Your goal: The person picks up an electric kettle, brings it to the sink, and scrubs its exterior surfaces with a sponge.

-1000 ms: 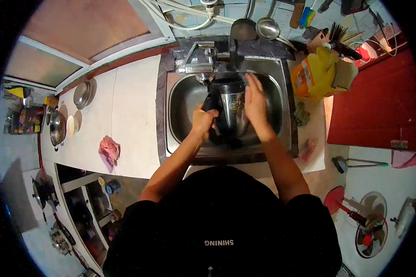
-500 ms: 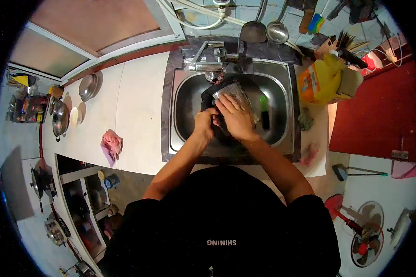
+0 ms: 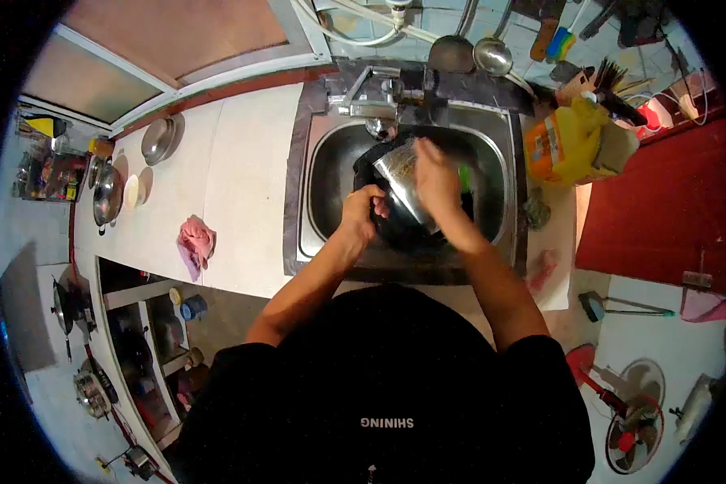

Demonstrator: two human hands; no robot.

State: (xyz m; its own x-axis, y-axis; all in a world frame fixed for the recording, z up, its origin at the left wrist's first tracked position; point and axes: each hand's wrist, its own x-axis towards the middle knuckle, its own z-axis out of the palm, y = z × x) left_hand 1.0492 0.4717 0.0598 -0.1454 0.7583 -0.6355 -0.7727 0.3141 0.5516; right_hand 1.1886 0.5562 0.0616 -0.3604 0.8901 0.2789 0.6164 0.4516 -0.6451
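Observation:
A round black vessel, perhaps a pan, lies in the steel sink below the faucet. A shiny silvery band crosses its upper part. My left hand is closed on the vessel's left edge. Over the vessel's right side is my right hand, smeared by motion; whether its fingers hold anything cannot be made out. To the right of that hand, a green-handled tool in the sink is partly hidden.
Right of the sink stand a yellow container and a greenish scrubber. A pink cloth, a small bowl and metal pans sit on the left counter. A ladle hangs on the wall behind.
My right hand has lifted from lying flat on the vessel and moved to the right, uncovering the silvery band. My left hand keeps its hold. The view has shifted slightly.

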